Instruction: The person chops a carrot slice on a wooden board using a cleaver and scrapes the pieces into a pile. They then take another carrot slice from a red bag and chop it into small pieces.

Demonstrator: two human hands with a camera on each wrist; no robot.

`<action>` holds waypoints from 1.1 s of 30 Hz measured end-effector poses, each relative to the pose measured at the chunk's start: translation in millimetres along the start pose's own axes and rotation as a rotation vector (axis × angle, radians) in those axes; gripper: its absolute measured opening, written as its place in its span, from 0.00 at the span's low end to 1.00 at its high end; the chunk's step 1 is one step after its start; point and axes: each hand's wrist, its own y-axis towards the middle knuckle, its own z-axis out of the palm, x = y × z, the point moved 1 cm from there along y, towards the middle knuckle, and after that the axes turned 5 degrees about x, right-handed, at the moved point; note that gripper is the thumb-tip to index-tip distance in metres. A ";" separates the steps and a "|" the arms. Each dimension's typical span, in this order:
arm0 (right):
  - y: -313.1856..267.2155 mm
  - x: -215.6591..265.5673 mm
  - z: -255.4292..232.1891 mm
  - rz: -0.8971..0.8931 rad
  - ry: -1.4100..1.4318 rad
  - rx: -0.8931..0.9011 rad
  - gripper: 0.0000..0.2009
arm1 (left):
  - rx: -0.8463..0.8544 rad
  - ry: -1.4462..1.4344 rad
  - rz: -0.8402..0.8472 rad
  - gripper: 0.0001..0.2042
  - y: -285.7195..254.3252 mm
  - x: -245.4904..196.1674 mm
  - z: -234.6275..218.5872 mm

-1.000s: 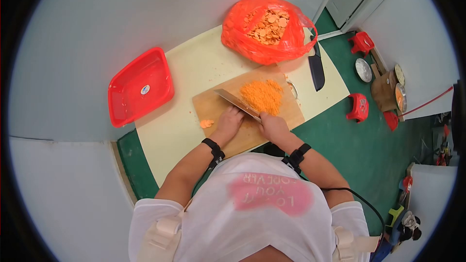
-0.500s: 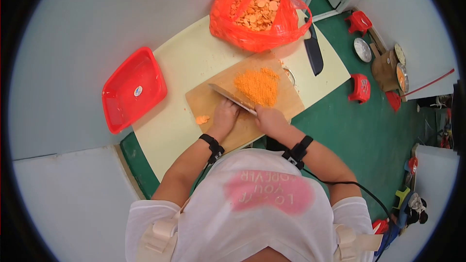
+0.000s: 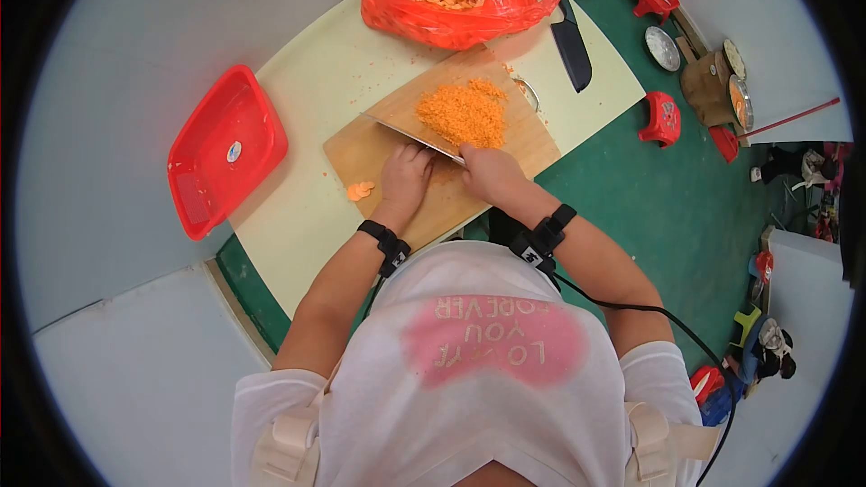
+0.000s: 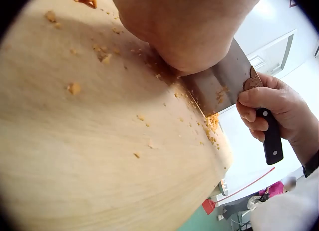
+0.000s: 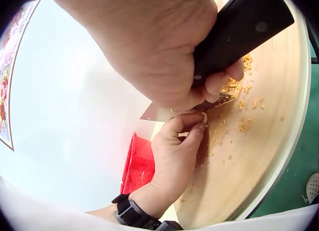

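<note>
A person in a white T-shirt stands at the near edge of a pale yellow table point(image 3: 325, 108), seen from above, working at a wooden cutting board point(image 3: 370, 158) that lies slantwise near the table's middle. The right hand point(image 3: 487, 171) is curled tightly round the black handle of a broad cleaver point(image 3: 410, 135), its fingers wrapped fully about the grip. The left hand point(image 3: 403, 179) rests on the board just beside the blade, fingers bent, their tips against the flat of the steel; it grips nothing. The two hands sit close together, almost touching. Beyond the blade, on the far half of the board, lies a loose heap of finely minced carrot point(image 3: 462, 114) — bright orange crumbs, with stray bits scattered over the wood. The mince looks light, damp and crumbly, likely to cling to the blade and spill if pushed fast; it would best be gathered by scraping rather than picked up. The cleaver looks heavy and stiff, safest held by its handle, well back from the edge. A few carrot slices point(image 3: 360, 190) lie at the board's left edge. At the table's far edge sits a red plastic bag point(image 3: 406, 13) full of carrot rounds, and a second dark knife point(image 3: 571, 50) lies near the right edge. A red tray point(image 3: 221, 153) overhangs the left edge. Red stools point(image 3: 660, 117) stand on the green floor to the right.
</note>
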 end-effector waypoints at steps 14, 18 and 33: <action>-13.8 12.0 16.6 -0.011 -0.048 -0.089 0.07 | 0.019 0.016 0.047 0.09 -3.7 6.1 1.4; -15.3 12.2 22.8 -0.017 -0.119 -0.084 0.07 | 0.085 0.055 -0.015 0.10 -6.9 2.9 1.6; -19.2 15.1 23.0 -0.079 -0.175 -0.119 0.05 | 0.201 0.040 -0.020 0.14 -12.2 -8.9 -6.7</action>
